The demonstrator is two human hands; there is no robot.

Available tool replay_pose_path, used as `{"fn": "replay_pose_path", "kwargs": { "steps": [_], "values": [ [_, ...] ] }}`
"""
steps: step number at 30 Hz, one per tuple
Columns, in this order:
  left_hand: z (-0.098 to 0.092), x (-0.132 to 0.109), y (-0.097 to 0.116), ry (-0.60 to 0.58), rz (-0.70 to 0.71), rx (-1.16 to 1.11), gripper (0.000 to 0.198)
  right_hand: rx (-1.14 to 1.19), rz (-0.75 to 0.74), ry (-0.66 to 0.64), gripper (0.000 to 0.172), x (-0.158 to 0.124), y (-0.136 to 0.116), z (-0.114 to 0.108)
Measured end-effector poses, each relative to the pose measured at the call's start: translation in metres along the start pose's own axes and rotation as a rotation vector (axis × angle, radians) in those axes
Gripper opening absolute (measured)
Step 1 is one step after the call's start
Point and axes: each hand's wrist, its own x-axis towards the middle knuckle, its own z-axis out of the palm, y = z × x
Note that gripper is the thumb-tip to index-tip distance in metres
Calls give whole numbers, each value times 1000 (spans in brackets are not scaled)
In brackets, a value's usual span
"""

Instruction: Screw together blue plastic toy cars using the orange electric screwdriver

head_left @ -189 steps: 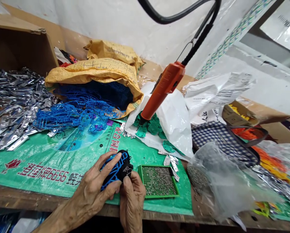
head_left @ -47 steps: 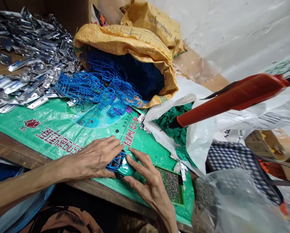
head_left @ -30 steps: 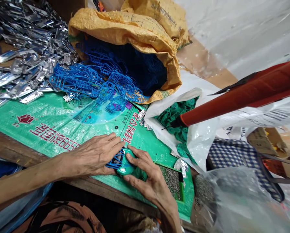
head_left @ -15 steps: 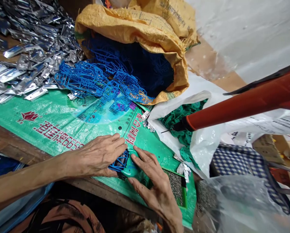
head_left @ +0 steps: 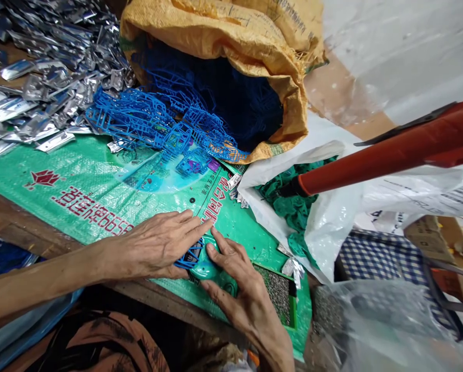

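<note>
A small plastic toy car with a glossy green body [head_left: 205,266] lies on the green sheet near the table's front edge. A blue lattice frame [head_left: 191,254] sits at its left end over dark parts. From the left, my left hand [head_left: 159,243] presses over the blue frame, its fingers together and covering part of it. My right hand [head_left: 239,276] grips the green body from the right, thumb on the near side and fingers on the far side. Those fingers and my palm hide much of the car's right end.
Blue lattice parts [head_left: 138,116] spill from a yellow woven sack [head_left: 216,26]. Silver pieces [head_left: 61,67] are heaped at left. A red tool [head_left: 371,152] juts over a white bag [head_left: 332,217] of green parts. A green-edged tray [head_left: 293,312] holds tiny screws.
My left fingers have slid slightly right across the blue frame, their tips now close to my right fingers. My right hand keeps its hold on the car. The view has shifted a little.
</note>
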Motion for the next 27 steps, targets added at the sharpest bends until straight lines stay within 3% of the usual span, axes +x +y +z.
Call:
{"fn": "replay_pose_path", "kwargs": {
  "steps": [3, 9, 12, 16, 19, 23, 27],
  "values": [
    [0, -4, -1, -19, -19, -30, 101, -1, 24, -23, 53, 6, 0, -4],
    [-4, -5, -4, -33, -7, -71, 95, 41, 71, -53, 50, 14, 1, -7],
    [-7, 0, -6, -20, 69, -66, 86, 86, 191, -42, 73, 12, -1, -4],
    [-11, 4, -8, -14, 154, 0, 59, 168, 283, -33, 101, 8, -1, 3],
    [-10, 3, -10, -11, 161, 13, 62, 289, 297, -5, 110, 8, 1, 12],
    [-3, 0, -14, -35, 144, 29, 67, 342, 253, 87, 105, 3, 1, 25],
    [2, 0, -20, -25, 129, -14, 64, 230, 235, 322, 82, -13, -2, 33]
  ]
}}
